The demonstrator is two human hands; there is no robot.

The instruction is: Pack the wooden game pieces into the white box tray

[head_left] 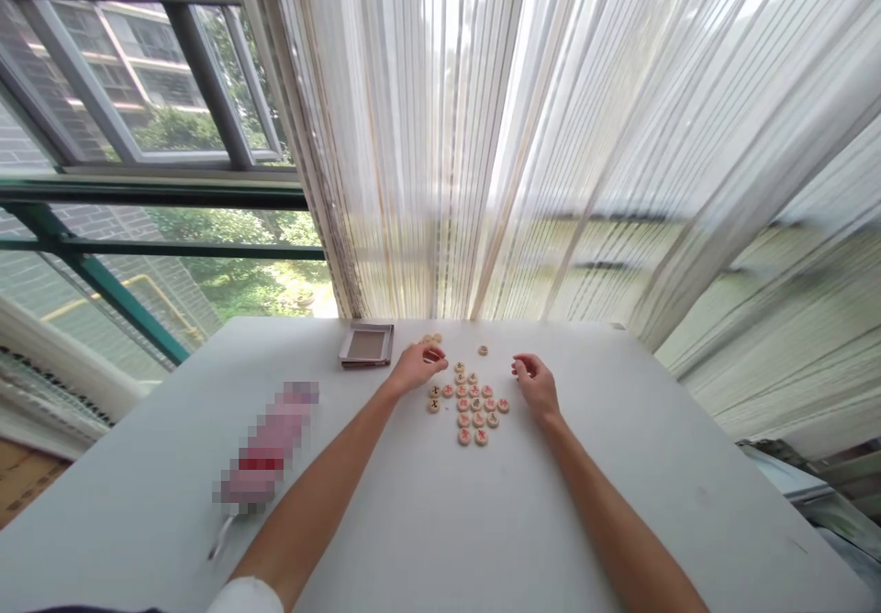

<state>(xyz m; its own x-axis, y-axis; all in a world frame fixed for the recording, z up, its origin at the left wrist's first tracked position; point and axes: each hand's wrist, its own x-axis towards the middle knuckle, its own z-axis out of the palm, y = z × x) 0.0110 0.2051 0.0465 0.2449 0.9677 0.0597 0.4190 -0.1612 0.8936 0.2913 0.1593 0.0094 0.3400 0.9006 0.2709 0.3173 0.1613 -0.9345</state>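
My left hand hovers at the left of a group of round wooden Chinese chess pieces, fingers curved, with a gap between thumb and fingertips. Just behind it lies a small cluster of pieces, partly hidden by the hand. My right hand is right of the group, its fingers loosely bent and apart, with no piece visible in them. The pieces lie flat in short rows, marked in red or black. Two black-marked pieces sit at the left side. A single piece lies apart at the back.
A shallow open box stands at the back left of the white table. A blurred-out pink item with a strap lies left of my left forearm. Sheer striped curtains hang behind the table, beside an open window.
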